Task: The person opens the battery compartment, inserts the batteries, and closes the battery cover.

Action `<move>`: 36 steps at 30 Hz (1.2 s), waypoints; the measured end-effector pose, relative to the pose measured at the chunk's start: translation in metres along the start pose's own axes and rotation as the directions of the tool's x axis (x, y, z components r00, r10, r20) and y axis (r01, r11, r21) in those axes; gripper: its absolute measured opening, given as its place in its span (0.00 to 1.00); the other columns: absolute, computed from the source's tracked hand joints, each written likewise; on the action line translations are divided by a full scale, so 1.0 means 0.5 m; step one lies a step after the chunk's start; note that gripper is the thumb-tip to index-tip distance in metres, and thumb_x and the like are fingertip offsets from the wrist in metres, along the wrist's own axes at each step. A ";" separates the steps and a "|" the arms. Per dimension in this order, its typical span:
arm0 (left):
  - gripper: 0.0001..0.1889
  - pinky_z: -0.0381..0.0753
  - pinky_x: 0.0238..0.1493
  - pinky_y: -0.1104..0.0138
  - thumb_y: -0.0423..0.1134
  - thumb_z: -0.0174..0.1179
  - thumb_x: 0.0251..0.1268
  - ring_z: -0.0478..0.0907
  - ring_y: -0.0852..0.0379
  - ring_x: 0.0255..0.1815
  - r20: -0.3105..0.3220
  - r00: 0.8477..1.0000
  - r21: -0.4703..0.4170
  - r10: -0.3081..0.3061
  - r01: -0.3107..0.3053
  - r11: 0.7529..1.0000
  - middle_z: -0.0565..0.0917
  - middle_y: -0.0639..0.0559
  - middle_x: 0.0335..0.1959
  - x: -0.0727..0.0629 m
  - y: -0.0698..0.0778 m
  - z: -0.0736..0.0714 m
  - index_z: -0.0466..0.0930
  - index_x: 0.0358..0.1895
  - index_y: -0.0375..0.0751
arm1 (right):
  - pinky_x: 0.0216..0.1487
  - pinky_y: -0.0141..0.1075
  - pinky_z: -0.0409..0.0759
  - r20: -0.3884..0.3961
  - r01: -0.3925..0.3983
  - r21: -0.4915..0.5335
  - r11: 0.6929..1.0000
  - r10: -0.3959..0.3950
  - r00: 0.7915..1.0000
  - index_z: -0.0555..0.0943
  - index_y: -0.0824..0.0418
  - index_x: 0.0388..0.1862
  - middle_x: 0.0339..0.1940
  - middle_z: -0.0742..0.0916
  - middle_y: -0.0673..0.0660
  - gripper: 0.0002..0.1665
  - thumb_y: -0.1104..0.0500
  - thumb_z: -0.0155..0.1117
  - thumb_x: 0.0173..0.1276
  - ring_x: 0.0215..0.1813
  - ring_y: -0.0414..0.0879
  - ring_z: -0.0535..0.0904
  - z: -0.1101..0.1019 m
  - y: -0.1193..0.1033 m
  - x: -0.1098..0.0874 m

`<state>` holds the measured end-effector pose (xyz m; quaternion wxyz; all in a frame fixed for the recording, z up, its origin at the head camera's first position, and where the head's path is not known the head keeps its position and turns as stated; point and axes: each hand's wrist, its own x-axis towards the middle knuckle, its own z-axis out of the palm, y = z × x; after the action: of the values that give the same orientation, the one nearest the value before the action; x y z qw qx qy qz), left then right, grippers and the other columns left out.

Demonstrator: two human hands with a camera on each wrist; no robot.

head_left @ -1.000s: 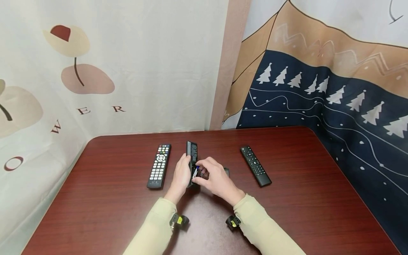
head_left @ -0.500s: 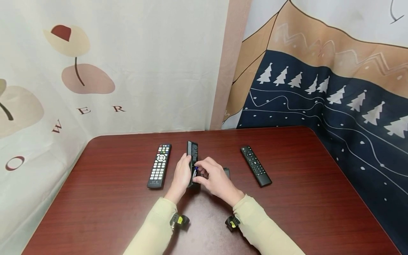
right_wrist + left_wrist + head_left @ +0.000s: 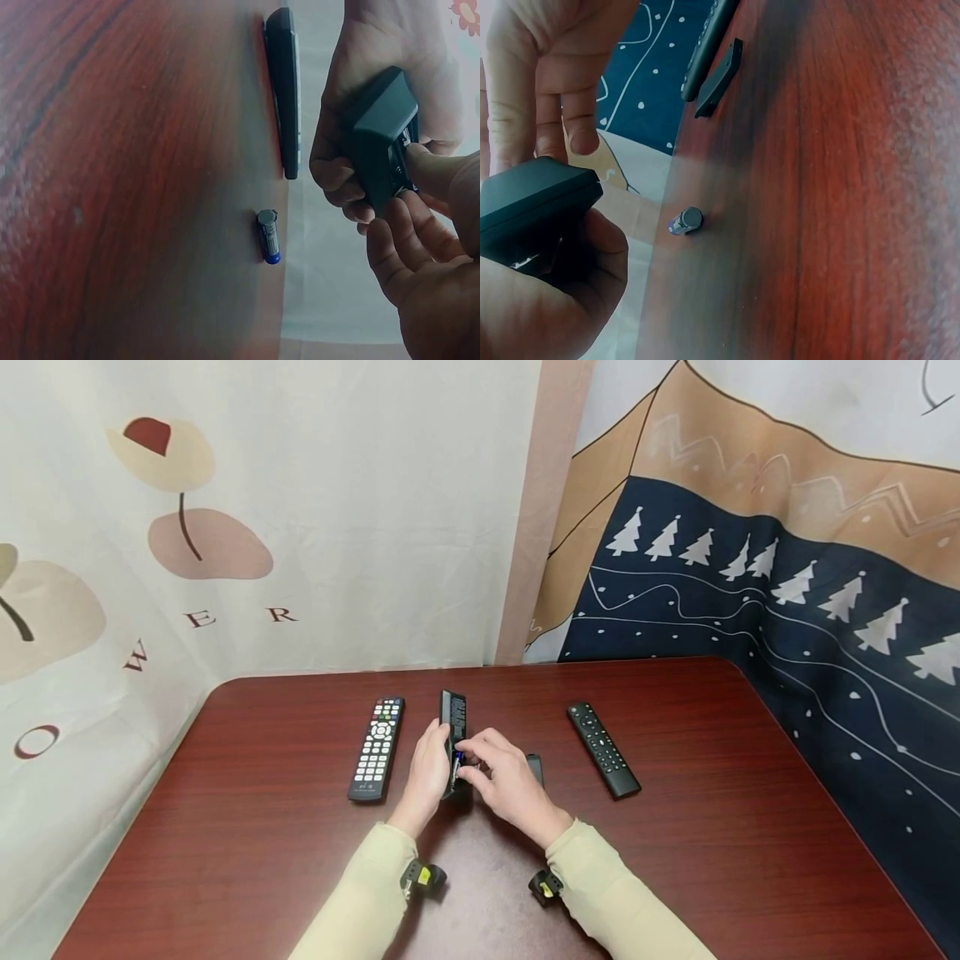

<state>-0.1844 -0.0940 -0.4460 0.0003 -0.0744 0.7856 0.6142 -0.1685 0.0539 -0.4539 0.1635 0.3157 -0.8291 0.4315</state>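
Note:
My left hand (image 3: 429, 770) grips a black remote control (image 3: 453, 714) on its edge, its back with the battery compartment facing right. In that compartment lies a blue and silver battery (image 3: 458, 761). My right hand (image 3: 514, 787) has thumb and fingertips at the battery, pinching it at the compartment. Part of the battery is hidden by the fingers. A second blue battery (image 3: 268, 237) is on the table beyond the hands in the right wrist view. The black battery cover (image 3: 535, 768) lies just right of my right hand, partly covered by it.
A black remote with white buttons (image 3: 376, 750) lies to the left on the brown table (image 3: 225, 827). Another black remote (image 3: 603, 750) lies slanted to the right. Printed curtains (image 3: 375, 527) hang behind the table.
The battery has turned from a slant to lie more in line with the remote. My right fingers have shifted slightly left with it. The left hand stays almost still.

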 end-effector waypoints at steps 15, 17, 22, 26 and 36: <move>0.27 0.65 0.73 0.50 0.45 0.36 0.82 0.70 0.38 0.70 -0.015 1.000 0.013 0.007 -0.007 1.000 0.75 0.30 0.67 -0.003 0.002 0.002 0.72 0.68 0.28 | 0.41 0.32 0.84 -0.019 -0.015 0.012 1.000 0.016 1.000 0.85 0.65 0.49 0.41 0.83 0.55 0.16 0.66 0.77 0.63 0.39 0.46 0.83 0.001 -0.002 0.002; 0.25 0.71 0.64 0.53 0.44 0.36 0.82 0.75 0.39 0.58 -0.028 0.999 0.022 0.035 -0.035 0.999 0.80 0.32 0.55 -0.002 0.002 0.000 0.77 0.59 0.29 | 0.41 0.32 0.84 -0.009 -0.009 0.018 1.000 0.009 1.000 0.85 0.65 0.51 0.42 0.83 0.55 0.17 0.65 0.76 0.64 0.40 0.46 0.84 0.001 -0.003 0.002; 0.23 0.73 0.55 0.57 0.44 0.36 0.83 0.76 0.44 0.48 -0.040 0.997 0.034 0.060 -0.058 0.998 0.82 0.38 0.44 0.000 0.001 -0.004 0.80 0.52 0.33 | 0.40 0.32 0.84 -0.007 0.010 0.018 1.000 -0.010 1.000 0.86 0.64 0.52 0.42 0.83 0.56 0.17 0.64 0.76 0.65 0.40 0.47 0.84 0.000 -0.005 0.001; 0.25 0.72 0.63 0.53 0.44 0.36 0.83 0.76 0.42 0.56 -0.018 0.999 -0.004 0.035 -0.035 0.999 0.82 0.35 0.52 0.000 0.002 -0.005 0.78 0.60 0.31 | 0.40 0.29 0.83 -0.008 0.027 0.008 1.000 -0.027 1.000 0.86 0.64 0.52 0.43 0.83 0.55 0.16 0.64 0.75 0.66 0.39 0.47 0.83 0.000 -0.004 0.001; 0.24 0.79 0.46 0.61 0.45 0.34 0.83 0.78 0.49 0.43 0.039 0.999 -0.122 0.000 0.005 0.993 0.82 0.36 0.45 0.001 0.006 -0.009 0.77 0.60 0.33 | 0.36 0.25 0.80 -0.023 0.071 -0.038 0.997 -0.071 0.997 0.88 0.67 0.55 0.46 0.83 0.56 0.18 0.65 0.74 0.67 0.36 0.42 0.80 0.001 -0.003 0.000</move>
<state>-0.1850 -0.0975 -0.4422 0.0120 -0.0632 0.7465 0.6623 -0.1672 0.0528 -0.4533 0.1944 0.3367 -0.8232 0.4138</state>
